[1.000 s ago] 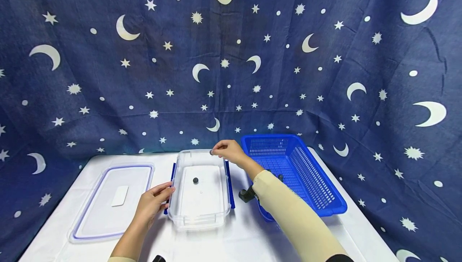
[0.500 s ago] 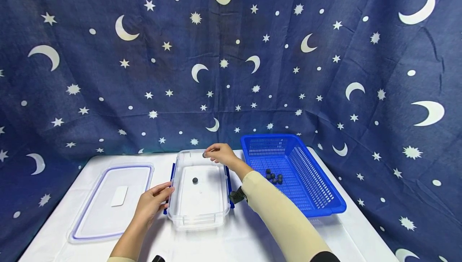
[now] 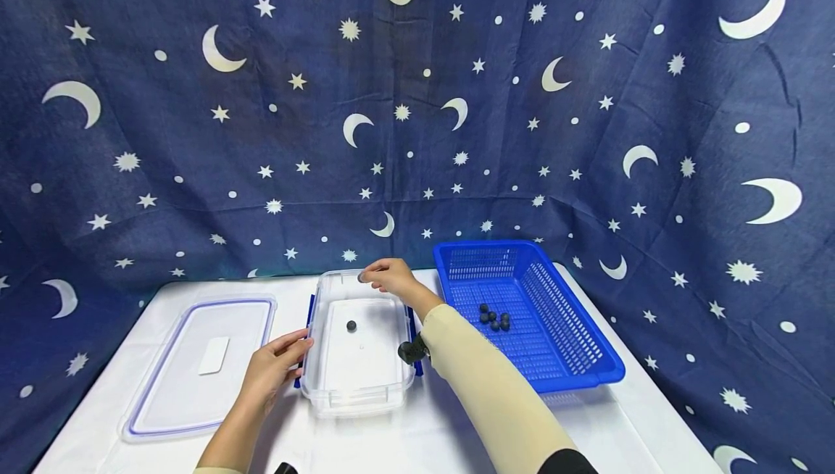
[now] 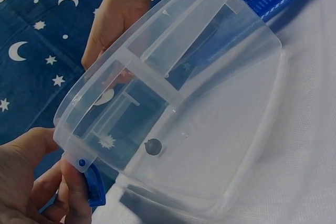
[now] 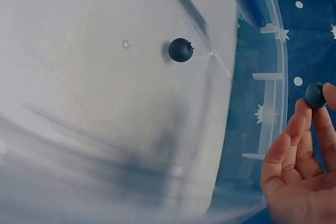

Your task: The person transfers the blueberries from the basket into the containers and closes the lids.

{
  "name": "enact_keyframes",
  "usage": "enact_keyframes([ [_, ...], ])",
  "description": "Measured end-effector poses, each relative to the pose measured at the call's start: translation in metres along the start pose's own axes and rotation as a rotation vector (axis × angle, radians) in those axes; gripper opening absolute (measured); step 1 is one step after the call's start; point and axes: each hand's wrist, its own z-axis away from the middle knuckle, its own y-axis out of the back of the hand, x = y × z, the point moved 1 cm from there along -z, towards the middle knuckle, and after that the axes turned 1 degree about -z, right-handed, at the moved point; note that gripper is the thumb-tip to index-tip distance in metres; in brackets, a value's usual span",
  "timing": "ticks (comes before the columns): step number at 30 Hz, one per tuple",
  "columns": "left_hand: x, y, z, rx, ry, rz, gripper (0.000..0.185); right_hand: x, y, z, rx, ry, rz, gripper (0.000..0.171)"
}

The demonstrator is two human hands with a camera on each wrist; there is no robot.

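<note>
A clear plastic container (image 3: 357, 396) with blue side latches stands lidless at the middle of the table. One blueberry (image 5: 180, 50) lies on its floor. My left hand (image 3: 274, 369) grips the container's left rim near a blue latch (image 4: 94, 184), thumb above and fingers below. Over the far end of the container, my right hand (image 3: 393, 278) pinches another blueberry (image 5: 315, 96) between thumb and fingertips. In the right wrist view this berry appears beside the rim, apart from the berry on the floor.
To the right stands a blue slotted basket (image 3: 574, 314) holding several blueberries (image 3: 493, 318). A clear lid (image 3: 176, 387) with a blue seal lies on the left, bearing a white rectangular label (image 3: 214, 355). A starry blue curtain (image 3: 313, 140) hangs behind the white-covered table.
My right hand has moved left over the container's far end with the pinched blueberry, and its arm no longer hides the berries in the basket. My left hand has kept its place.
</note>
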Motion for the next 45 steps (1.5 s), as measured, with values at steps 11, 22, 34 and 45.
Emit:
enact_keyframes([
  [11, -0.003, -0.002, -0.002, -0.012, 0.008, 0.024, 0.054, 0.009, -0.015, 0.000, 0.024, -0.021, 0.049, 0.022],
  [22, -0.004, 0.002, 0.001, 0.005, 0.008, 0.029, 0.054, 0.024, -0.039, -0.004, 0.022, 0.012, 0.231, 0.016],
  [34, -0.002, -0.001, 0.003, 0.005, 0.004, 0.022, 0.054, 0.028, -0.042, 0.004, 0.093, -0.064, 0.332, 0.012],
  [45, -0.002, -0.002, 0.000, 0.006, 0.007, 0.033, 0.053, 0.033, -0.044, 0.004, 0.108, -0.097, 0.392, 0.009],
])
